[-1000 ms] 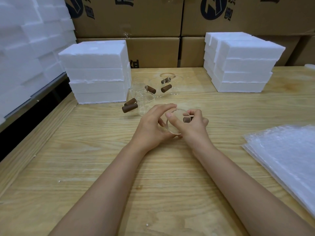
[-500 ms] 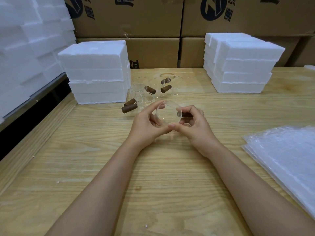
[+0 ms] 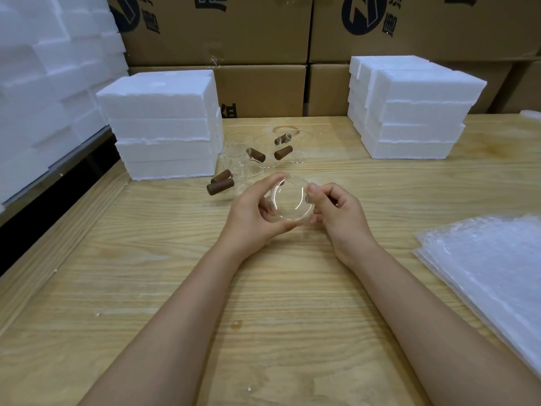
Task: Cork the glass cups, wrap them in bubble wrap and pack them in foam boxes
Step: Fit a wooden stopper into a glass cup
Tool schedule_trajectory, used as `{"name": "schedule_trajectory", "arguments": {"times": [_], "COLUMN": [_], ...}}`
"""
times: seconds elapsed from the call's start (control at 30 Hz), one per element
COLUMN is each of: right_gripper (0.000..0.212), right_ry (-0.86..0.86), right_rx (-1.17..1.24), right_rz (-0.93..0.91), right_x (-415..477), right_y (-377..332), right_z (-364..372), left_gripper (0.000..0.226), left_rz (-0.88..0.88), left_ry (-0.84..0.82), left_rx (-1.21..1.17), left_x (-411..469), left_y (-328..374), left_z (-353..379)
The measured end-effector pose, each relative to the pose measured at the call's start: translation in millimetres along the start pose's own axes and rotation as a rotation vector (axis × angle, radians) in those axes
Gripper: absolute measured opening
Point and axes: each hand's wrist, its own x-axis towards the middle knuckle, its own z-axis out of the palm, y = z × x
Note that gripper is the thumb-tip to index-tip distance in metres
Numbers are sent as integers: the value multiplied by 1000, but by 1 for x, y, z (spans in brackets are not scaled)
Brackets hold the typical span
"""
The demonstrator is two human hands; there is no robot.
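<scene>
Warehouse corner: printed cardboard cartons (image 3: 222, 27) walled up behind a pale wooden table (image 3: 175, 288), white foam blocks (image 3: 44, 83) banked beyond its left edge. Toward the far left corner, a stack of foam boxes (image 3: 164, 127); toward the far right corner, a second stack (image 3: 409, 112), both probably parked within reach for the packing stage. Between the stacks, near the far edge, a huddle of spare cups (image 3: 243, 159) with loose corks (image 3: 221, 186) lying among and beside them. Along the right edge, bubble wrap sheets (image 3: 483, 273) piled flat, seemingly laid ready for wrapping. At mid-table, a glass cup (image 3: 289, 203) held between both hands, tipped with one round face turned up to the camera; mouth or base, hard to say. Left hand (image 3: 251, 218) cradling it from the left and below, fingers curled round the wall, thumb over the upper rim, most likely to steady slippery glass against a push. Right hand (image 3: 336, 212) at the cup's right side, fingers drawn in narrow, thumb and forefinger pinching a small brown cork (image 3: 307, 199), mostly hidden. Judged as the corking step in hand, with wrapping and boxing of this cup not yet begun. Seating of the cork: impossible to judge.
</scene>
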Motion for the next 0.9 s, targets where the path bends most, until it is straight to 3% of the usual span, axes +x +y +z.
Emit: {"name": "schedule_trajectory", "arguments": {"times": [0.23,0.37,0.73,0.9], "right_gripper": [25,23,77,74], "right_ry": [213,220,201,218], "right_rx": [-312,-333,-445,-446], "right_rz": [-161,-162,-109,-128], "right_x": [-4,-7,-14,-16], "right_y": [6,5,-1,-1], "right_z": [16,18,27,27], "left_gripper": [75,76,73,71], "left_rz": [120,143,157,211], "left_ry": [30,39,50,55], "left_rx": [80,120,122,143], "left_x": [0,1,1,1], "left_y": [-2,-5,-8,-9], "left_z": [6,6,9,12]}}
